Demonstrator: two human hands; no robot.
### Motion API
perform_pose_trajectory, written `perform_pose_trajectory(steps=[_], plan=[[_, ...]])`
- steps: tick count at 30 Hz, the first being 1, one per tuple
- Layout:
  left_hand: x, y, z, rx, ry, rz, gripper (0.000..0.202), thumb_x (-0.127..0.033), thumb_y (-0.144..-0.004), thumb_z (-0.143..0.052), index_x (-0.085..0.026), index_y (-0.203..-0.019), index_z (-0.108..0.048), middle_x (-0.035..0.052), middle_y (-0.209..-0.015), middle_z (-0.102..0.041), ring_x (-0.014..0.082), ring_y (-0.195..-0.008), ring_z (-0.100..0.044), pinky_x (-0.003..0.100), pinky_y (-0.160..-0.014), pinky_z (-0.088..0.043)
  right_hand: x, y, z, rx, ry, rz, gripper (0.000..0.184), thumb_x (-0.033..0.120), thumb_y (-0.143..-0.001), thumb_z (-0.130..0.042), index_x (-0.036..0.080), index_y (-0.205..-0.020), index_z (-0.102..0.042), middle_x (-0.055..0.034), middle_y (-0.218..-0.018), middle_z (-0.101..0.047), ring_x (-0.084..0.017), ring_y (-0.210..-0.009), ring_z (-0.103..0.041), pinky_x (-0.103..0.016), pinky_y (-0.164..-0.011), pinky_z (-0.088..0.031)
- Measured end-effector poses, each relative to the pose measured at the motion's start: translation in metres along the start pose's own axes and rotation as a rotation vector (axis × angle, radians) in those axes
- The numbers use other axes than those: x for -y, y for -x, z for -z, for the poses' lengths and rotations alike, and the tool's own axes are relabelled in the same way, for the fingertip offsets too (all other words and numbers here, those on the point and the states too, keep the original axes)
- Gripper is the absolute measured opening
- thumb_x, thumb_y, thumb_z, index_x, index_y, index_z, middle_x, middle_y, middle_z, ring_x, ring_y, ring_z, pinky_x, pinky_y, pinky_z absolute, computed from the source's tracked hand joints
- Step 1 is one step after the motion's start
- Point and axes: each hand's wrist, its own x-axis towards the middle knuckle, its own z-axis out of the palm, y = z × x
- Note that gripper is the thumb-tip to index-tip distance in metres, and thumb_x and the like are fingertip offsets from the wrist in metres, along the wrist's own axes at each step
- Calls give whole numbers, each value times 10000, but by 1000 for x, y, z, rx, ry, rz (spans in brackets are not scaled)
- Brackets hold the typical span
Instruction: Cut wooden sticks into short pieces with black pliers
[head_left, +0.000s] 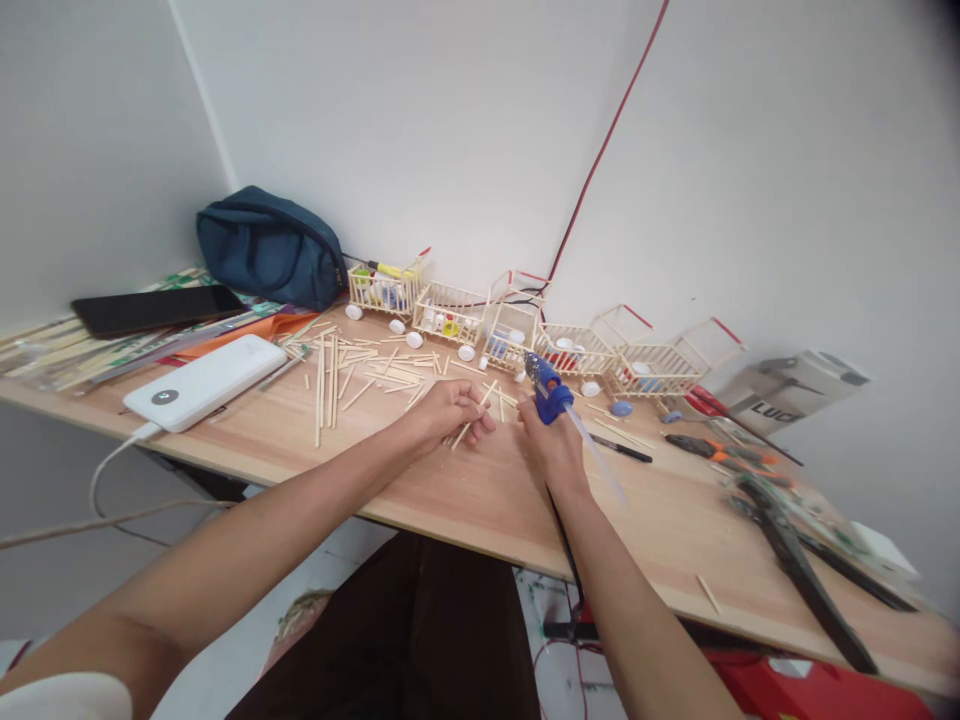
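2 hands: glue gun [546, 392], stick [471, 421].

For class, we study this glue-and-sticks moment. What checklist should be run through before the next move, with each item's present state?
1. Right hand grips glue gun: ok.
2. Glue stick loaded in gun: ok.
3. Left hand holds a wooden stick: ok.
4. Nozzle hot: cannot tell.
5. Loose sticks cleared from the table: not ok.
6. Little carts away from the hands: ok.
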Motion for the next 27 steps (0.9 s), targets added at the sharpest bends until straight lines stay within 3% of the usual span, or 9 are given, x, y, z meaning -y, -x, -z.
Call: perform_pose_trajectory(steps=[27], plan=[[-1, 1, 0, 1, 3, -2, 82, -64, -776, -569, -118, -752, -512, 85, -667, -692, 101, -450, -573, 206, -429, -472, 2, 1, 1, 13, 1, 26, 327, 494, -740, -486, 185, -649, -540, -18, -604, -532, -170, -608, -493, -295, -586, -350]])
